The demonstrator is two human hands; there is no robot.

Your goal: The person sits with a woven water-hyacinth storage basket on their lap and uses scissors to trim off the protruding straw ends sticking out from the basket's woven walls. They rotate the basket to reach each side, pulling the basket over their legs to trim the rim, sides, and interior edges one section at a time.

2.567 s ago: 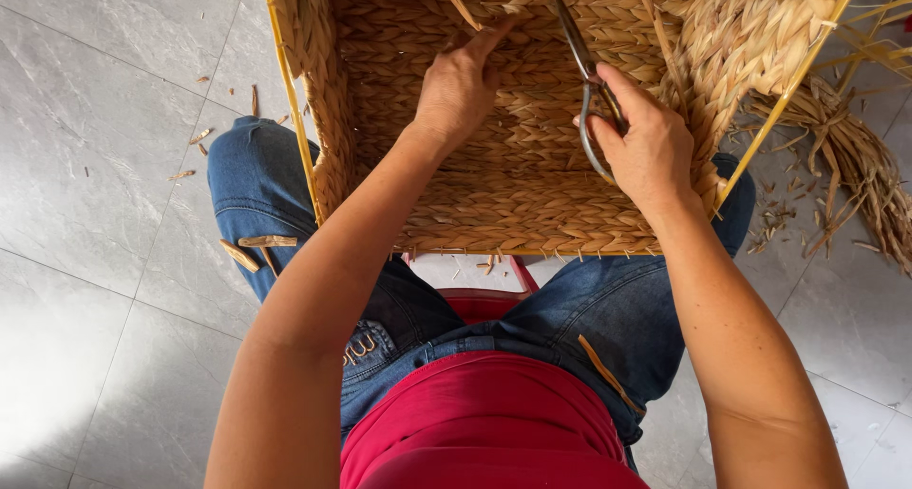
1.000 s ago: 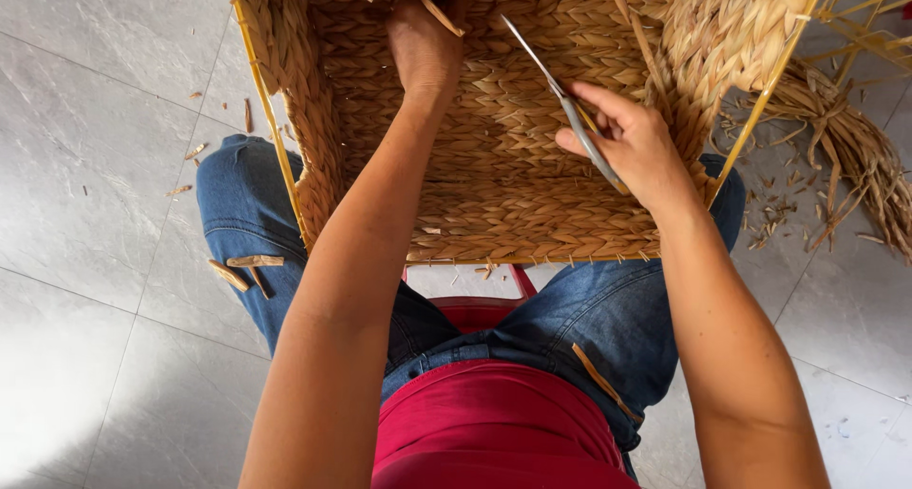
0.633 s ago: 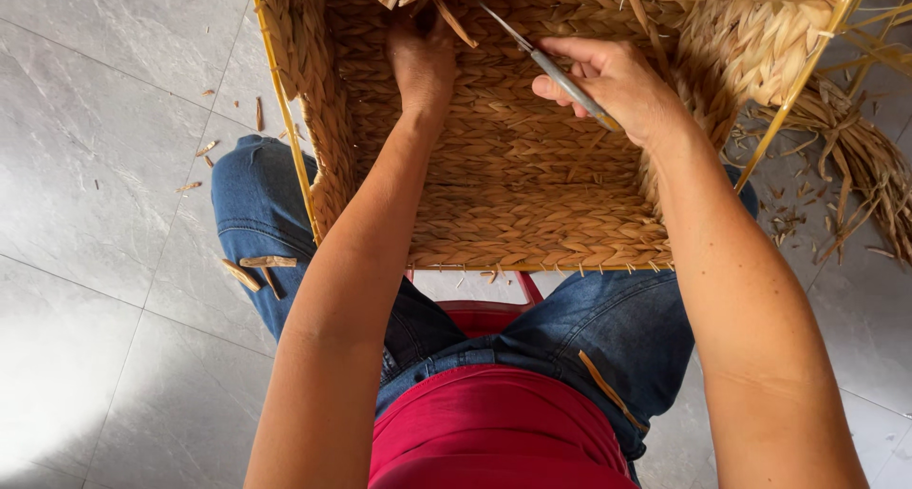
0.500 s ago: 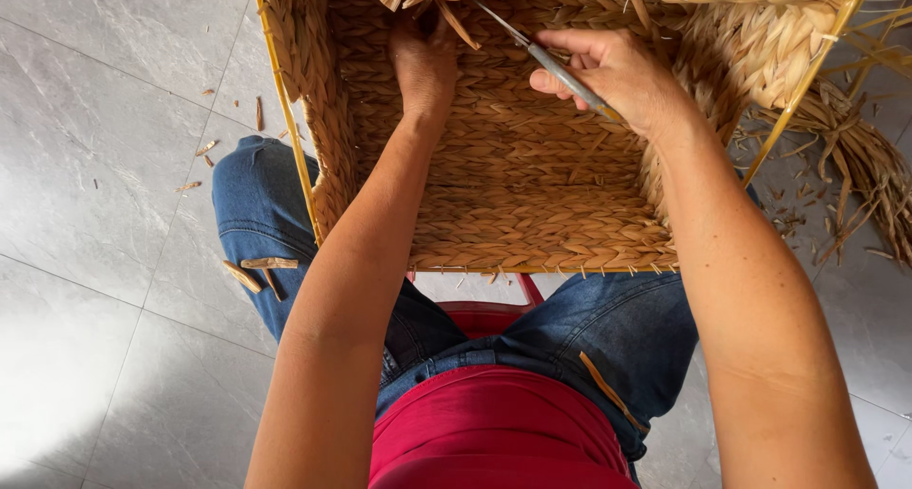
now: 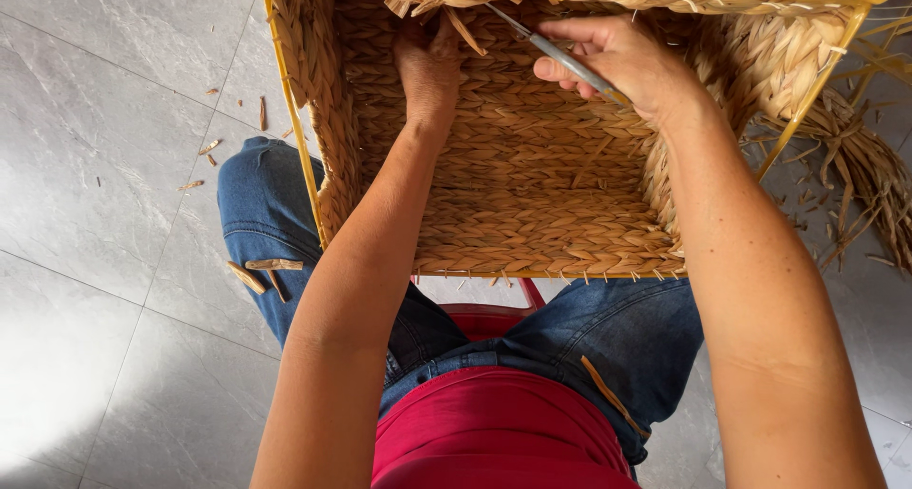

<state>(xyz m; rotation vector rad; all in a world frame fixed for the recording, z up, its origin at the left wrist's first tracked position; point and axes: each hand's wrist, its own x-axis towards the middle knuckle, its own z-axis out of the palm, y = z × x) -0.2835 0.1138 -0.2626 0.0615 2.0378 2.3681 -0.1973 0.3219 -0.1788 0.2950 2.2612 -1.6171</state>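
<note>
Gripped in the right hand point(image 5: 627, 61), a pair of scissors point(image 5: 556, 50) slants toward eleven o'clock, its grey blades pointing at a loose strand end point(image 5: 465, 33) that sticks out of the weave just under the far rim. Whether the blades are parted or together cannot be told from this angle. The left hand point(image 5: 429, 66) is pressed against the far inside wall, fingers curled at the base of that strand, but whether it pinches the strand or only steadies the weave beside it is not clear.

Both hands work inside a woven basket point(image 5: 532, 213), which rests on the person's knees with its open side facing the camera, filling the twelve o'clock half of the view. A yellow wire frame point(image 5: 817, 80) runs along its edges.

As a judgement, the weaving itself looks finished: floor and walls are fully braided with no gaps showing. What remains seems to be trimming. Short stub ends show along the near edge at six o'clock of the basket, and the strand at the far rim is uncut.

Cut scraps point(image 5: 266, 270) lie on the jeans point(image 5: 256, 213) at nine o'clock, and more bits are scattered on the grey tiled floor point(image 5: 95, 166) toward ten o'clock. A bundle of dry straw point(image 5: 855, 166) lies on the floor at three o'clock. A red stool point(image 5: 480, 316) shows between the knees.
</note>
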